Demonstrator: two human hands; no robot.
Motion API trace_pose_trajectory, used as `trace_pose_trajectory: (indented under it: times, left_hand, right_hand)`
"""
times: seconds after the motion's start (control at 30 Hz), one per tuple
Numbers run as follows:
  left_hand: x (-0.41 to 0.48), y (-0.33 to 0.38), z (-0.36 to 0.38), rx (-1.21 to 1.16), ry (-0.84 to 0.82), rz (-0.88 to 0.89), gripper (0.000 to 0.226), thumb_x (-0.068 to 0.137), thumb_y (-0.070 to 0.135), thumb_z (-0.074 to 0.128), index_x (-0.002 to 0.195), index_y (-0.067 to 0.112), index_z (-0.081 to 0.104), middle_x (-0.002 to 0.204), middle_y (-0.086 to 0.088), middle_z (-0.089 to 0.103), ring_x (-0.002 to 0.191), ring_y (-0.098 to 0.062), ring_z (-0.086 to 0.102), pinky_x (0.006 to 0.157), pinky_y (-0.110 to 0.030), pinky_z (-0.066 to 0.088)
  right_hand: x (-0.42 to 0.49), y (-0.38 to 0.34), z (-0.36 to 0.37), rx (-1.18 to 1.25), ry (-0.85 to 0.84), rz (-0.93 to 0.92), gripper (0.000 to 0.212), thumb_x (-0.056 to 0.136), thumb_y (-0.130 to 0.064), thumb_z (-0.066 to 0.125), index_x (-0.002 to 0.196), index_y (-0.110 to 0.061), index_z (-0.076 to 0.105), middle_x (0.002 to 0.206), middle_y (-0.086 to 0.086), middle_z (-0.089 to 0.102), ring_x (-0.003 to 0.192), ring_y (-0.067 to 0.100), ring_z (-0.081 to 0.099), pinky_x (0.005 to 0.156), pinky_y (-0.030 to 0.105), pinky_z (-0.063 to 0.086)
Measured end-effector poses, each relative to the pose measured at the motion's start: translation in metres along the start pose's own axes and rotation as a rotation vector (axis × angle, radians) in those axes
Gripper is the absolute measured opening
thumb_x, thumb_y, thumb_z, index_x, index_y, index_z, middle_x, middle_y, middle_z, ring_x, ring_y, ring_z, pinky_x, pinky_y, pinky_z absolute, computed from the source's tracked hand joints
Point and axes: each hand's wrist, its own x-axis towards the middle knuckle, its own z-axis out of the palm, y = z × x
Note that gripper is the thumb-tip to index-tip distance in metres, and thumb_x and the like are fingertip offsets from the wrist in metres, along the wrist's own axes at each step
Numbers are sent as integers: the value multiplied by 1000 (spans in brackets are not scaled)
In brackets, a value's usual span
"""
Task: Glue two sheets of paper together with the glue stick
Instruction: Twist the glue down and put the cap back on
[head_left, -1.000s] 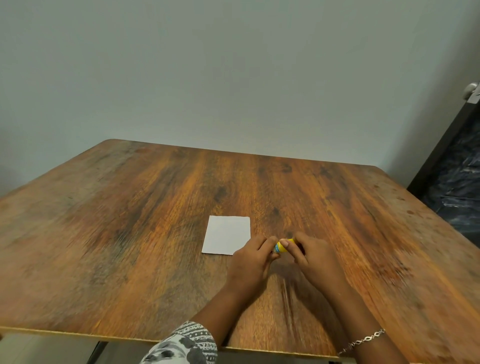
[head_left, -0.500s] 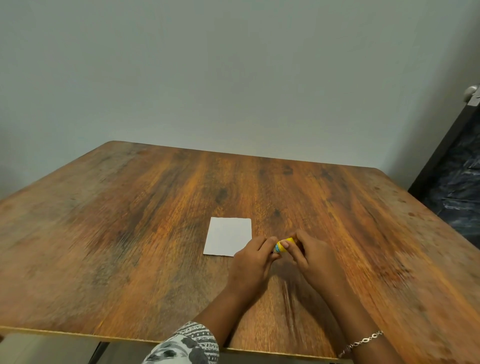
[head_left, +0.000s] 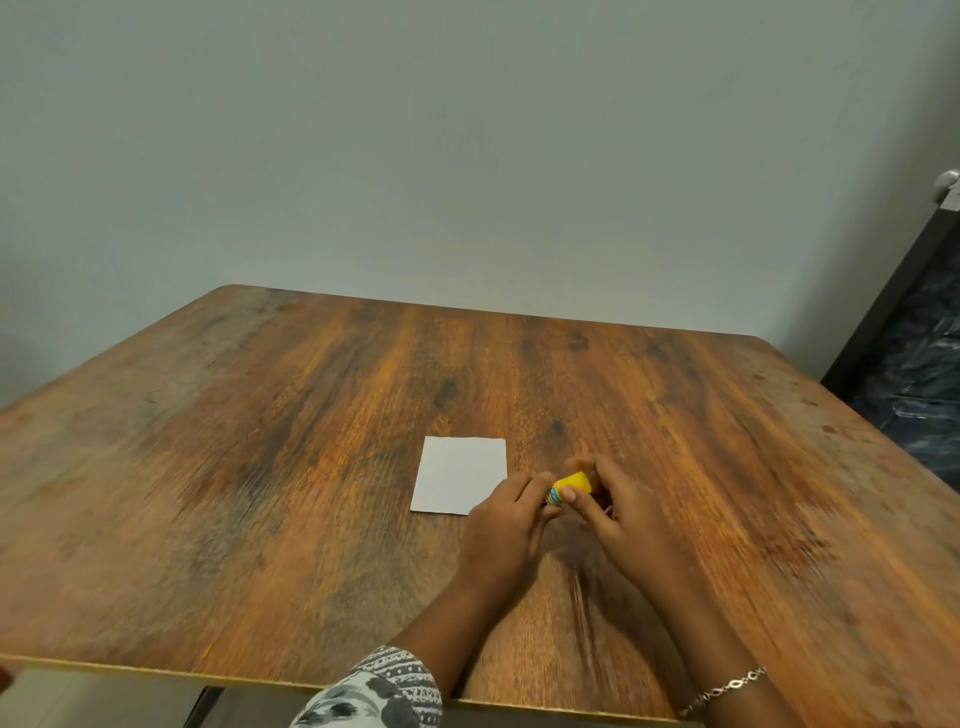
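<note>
A small white sheet of paper (head_left: 460, 474) lies flat on the wooden table (head_left: 260, 441), near its middle. Just right of the paper's near corner I hold a yellow glue stick (head_left: 570, 486) with a blue band between both hands. My left hand (head_left: 506, 525) grips the end towards me, and its fingers hide that part. My right hand (head_left: 618, 512) has its fingers curled round the yellow end. Whether the paper is one sheet or two stacked I cannot tell.
A pale wall rises behind the table's far edge. A dark piece of furniture (head_left: 914, 364) stands at the right, beside the table's right corner. The table's near edge runs just under my forearms.
Both hands stay at the glue stick in about the same place. More of the yellow end shows now between my fingers.
</note>
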Motion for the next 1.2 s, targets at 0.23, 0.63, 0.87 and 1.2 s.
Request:
trace_pose_trajectory:
  times: [0.23, 0.63, 0.87, 1.2]
  left_hand:
    - [1, 3, -3, -21, 15, 17, 32, 91, 36, 43, 110, 17, 59, 94, 0, 65, 78, -12, 59, 61, -17, 39]
    - [1, 3, -6, -124, 18, -47, 32, 89, 36, 41, 113, 23, 57, 100, 1, 66, 88, -5, 54, 73, -6, 34]
    - [6, -15, -12, 218, -130, -129, 79, 86, 64, 11, 125, 9, 53, 133, -10, 54, 133, -28, 37, 104, -34, 26]
    - [10, -26, -27, 387, -385, -289, 130, 41, 82, -31, 146, 16, 6, 157, -7, -6, 142, -22, -15, 106, -32, -15]
  right_hand:
    - [-1, -2, 4, 171, 37, 99, 35, 73, -50, 55, 79, -16, 59, 59, 7, 60, 53, 24, 57, 53, 41, 45]
    - [-8, -8, 32, 804, 76, 362, 9, 83, -7, 61, 83, -16, 63, 80, 4, 66, 79, 18, 61, 68, 34, 48]
    - [25, 4, 16, 373, 202, 330, 13, 82, -11, 63, 74, -18, 57, 69, 2, 69, 69, 17, 66, 72, 40, 52]
    - [29, 9, 30, 12, 159, 313, 18, 82, -25, 64, 80, -13, 51, 80, 4, 65, 66, 11, 54, 49, 20, 31]
